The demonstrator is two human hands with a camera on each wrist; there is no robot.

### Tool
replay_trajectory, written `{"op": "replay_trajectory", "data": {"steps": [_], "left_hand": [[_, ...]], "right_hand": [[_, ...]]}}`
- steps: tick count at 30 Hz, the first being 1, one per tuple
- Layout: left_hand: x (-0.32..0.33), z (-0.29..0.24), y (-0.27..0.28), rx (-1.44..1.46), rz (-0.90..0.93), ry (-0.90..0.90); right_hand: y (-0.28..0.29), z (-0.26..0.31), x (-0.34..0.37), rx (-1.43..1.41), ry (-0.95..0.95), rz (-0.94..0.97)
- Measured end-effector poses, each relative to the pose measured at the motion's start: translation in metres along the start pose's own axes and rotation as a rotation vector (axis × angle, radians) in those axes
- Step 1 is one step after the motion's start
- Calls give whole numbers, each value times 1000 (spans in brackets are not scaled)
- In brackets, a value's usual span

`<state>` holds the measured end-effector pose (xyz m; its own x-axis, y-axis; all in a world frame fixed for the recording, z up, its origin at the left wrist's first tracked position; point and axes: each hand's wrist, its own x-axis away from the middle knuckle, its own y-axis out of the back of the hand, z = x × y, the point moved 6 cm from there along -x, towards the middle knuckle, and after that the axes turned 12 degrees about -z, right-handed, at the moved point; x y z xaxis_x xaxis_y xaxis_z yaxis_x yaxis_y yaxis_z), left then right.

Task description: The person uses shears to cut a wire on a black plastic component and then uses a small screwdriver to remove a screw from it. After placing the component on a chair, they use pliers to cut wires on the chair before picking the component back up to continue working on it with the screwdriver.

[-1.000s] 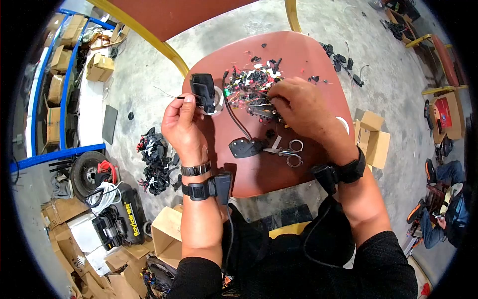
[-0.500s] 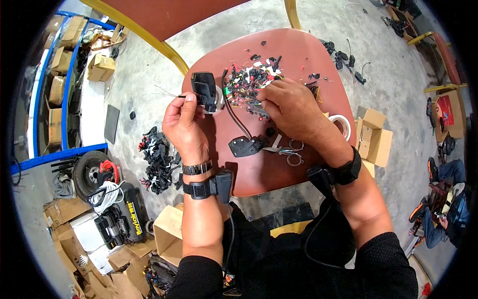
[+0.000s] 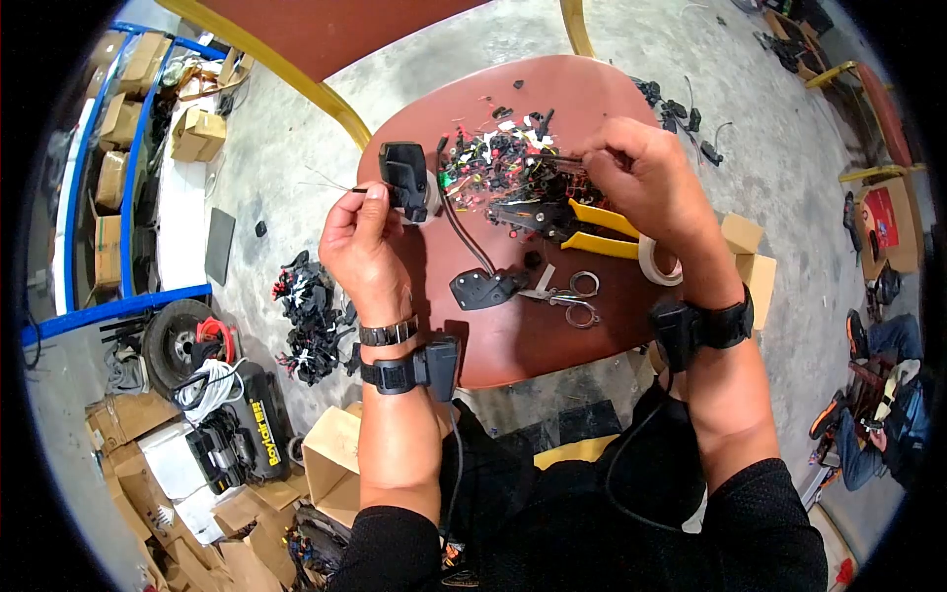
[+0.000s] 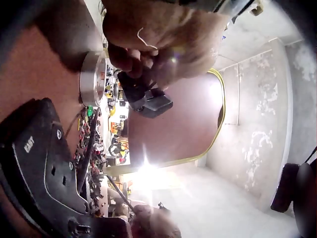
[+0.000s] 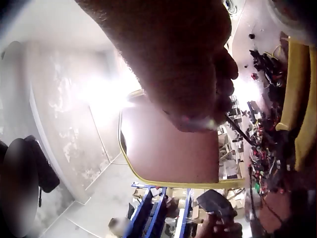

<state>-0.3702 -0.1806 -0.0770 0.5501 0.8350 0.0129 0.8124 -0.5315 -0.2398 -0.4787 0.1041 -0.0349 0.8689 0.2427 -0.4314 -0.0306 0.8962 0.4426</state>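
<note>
My left hand (image 3: 365,237) pinches a short black cable end with thin bare wires (image 3: 330,182) fanning out to the left. Beside its fingers stands a black plastic housing (image 3: 402,176). My right hand (image 3: 646,183) pinches a thin dark cable (image 3: 555,158) that points left over a heap of wire scraps and connectors (image 3: 483,163); the cable also shows in the right wrist view as a dark strand (image 5: 238,130). Just below that hand lie pliers with yellow handles (image 3: 602,245). A second black housing (image 3: 485,289) rests on the seat, its cable running up toward the heap.
Scissors (image 3: 572,301) lie on the red chair seat (image 3: 493,355). One tape roll (image 3: 659,262) is at the right, another (image 4: 91,79) near the left hand. More black parts (image 3: 311,326) are piled on the floor at the left. A cardboard box (image 3: 755,281) stands to the right.
My right hand has moved right and away from the heap, uncovering the yellow-handled pliers, and holds a dark cable. The left hand has stayed in place.
</note>
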Motion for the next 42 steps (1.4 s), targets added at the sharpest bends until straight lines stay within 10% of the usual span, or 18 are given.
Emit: {"op": "replay_trajectory", "data": {"steps": [13, 29, 42], "left_hand": [[3, 1, -3, 41, 36, 70], [1, 3, -2, -7, 38, 7], [0, 3, 0, -5, 63, 6]], "right_hand": [[20, -10, 0, -39, -216, 56], [7, -10, 0, -90, -10, 21], [86, -43, -6, 62, -335, 63]]}}
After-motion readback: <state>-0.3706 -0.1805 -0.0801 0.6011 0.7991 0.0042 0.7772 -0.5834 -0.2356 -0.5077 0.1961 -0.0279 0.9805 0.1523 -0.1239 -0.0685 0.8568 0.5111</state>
